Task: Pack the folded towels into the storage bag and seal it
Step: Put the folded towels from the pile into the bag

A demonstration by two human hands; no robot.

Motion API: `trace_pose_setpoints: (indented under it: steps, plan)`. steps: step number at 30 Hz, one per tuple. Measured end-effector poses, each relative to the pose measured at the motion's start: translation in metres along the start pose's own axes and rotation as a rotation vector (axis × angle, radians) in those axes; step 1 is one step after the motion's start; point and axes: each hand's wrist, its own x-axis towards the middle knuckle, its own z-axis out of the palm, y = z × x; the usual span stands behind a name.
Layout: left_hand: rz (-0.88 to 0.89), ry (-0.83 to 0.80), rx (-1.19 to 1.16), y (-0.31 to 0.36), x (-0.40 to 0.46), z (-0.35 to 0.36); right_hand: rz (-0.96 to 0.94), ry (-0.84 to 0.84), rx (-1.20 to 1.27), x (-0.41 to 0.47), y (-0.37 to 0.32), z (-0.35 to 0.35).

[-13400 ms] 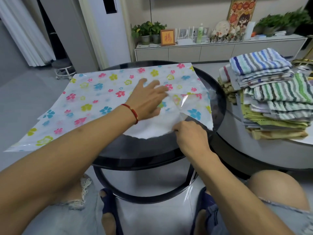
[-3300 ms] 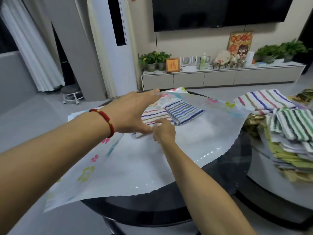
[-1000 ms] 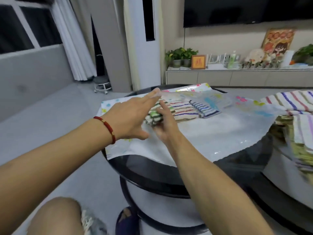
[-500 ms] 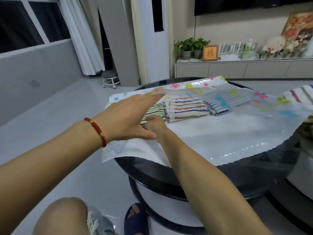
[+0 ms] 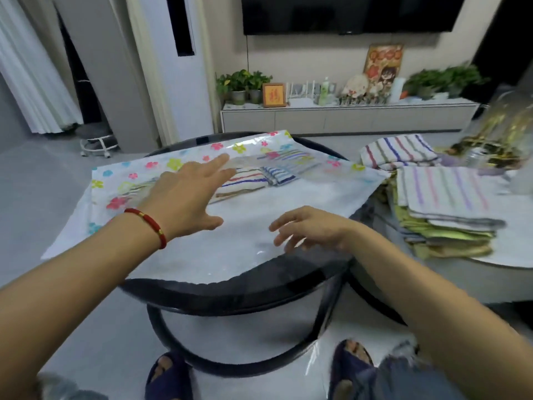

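Room: a living room, with a low cabinet and potted plants along the far wall under a dark screen; I sit at a round black table (image 5: 230,293).
Storage bag: the flower-printed storage bag (image 5: 288,215) lies flat across that table, its open mouth toward me so I can slide towels in without lifting it.
Packed towels: three folded striped towels (image 5: 251,180) lie side by side deep inside the bag, pushed to the far end, I judge to leave the near part free for more.
Left hand: my left hand (image 5: 184,203) is spread, fingers loose, propping up the bag's clear top layer so the mouth stays open; it grips nothing.
Right hand: my right hand (image 5: 311,229) is empty and slack-fingered, hovering over the bag's near edge, well apart from the left.
Towel pile: the unpacked pile of towels (image 5: 441,209) waits on the neighbouring surface to my right, within reach.
Stage: packing is only begun, sealing is far off.
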Motion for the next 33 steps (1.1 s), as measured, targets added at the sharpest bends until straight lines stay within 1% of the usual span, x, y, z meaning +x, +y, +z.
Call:
trace_pose_setpoints:
  steps: [1,2,5,7,8,9,10,13,15,18,20,22,23,25,26,27,33]
  plan:
    - [0.020,-0.010,0.021,0.009,0.009,0.004,0.020,0.077,-0.046,-0.021,0.015,-0.021]
    - [0.035,-0.023,0.040,0.018,0.018,0.008,0.037,0.192,-0.084,-0.040,0.030,-0.043]
    - [0.069,-0.062,0.108,0.043,0.041,0.019,0.102,0.691,-0.209,-0.077,0.076,-0.105]
    - [0.096,-0.085,0.161,0.057,0.055,0.025,0.162,1.006,-0.355,-0.089,0.108,-0.144]
    - [0.114,-0.104,0.185,0.063,0.061,0.029,0.211,1.099,-0.443,-0.091,0.125,-0.163]
    - [0.131,-0.128,0.206,0.068,0.068,0.031,0.282,1.136,-0.520,-0.091,0.138,-0.180]
    - [0.145,-0.154,0.226,0.073,0.073,0.034,0.371,1.123,-0.552,-0.091,0.148,-0.194]
    - [0.192,-0.204,0.314,0.090,0.084,0.048,0.558,1.011,-0.457,-0.085,0.162,-0.225]
    - [0.210,-0.214,0.367,0.100,0.088,0.057,0.586,0.985,-0.402,-0.083,0.171,-0.241]
    - [0.171,-0.193,0.285,0.103,0.093,0.056,0.573,0.984,-0.348,-0.085,0.182,-0.261]
    - [0.139,-0.151,0.219,0.097,0.099,0.046,0.518,0.967,-0.317,-0.094,0.168,-0.262]
    - [0.105,-0.106,0.167,0.089,0.106,0.035,0.402,0.879,-0.267,-0.102,0.152,-0.261]
    - [0.090,-0.085,0.148,0.084,0.109,0.029,0.336,0.825,-0.143,-0.106,0.148,-0.264]
    - [0.062,-0.034,0.102,0.074,0.116,0.018,0.235,0.687,0.203,-0.115,0.140,-0.264]
    - [0.051,-0.006,0.076,0.069,0.118,0.012,0.202,0.612,0.328,-0.120,0.135,-0.261]
    - [0.043,0.022,0.056,0.064,0.120,0.007,0.177,0.548,0.394,-0.124,0.130,-0.257]
    - [-0.005,0.086,0.011,0.048,0.124,-0.026,0.004,0.277,0.423,-0.148,0.070,-0.196]
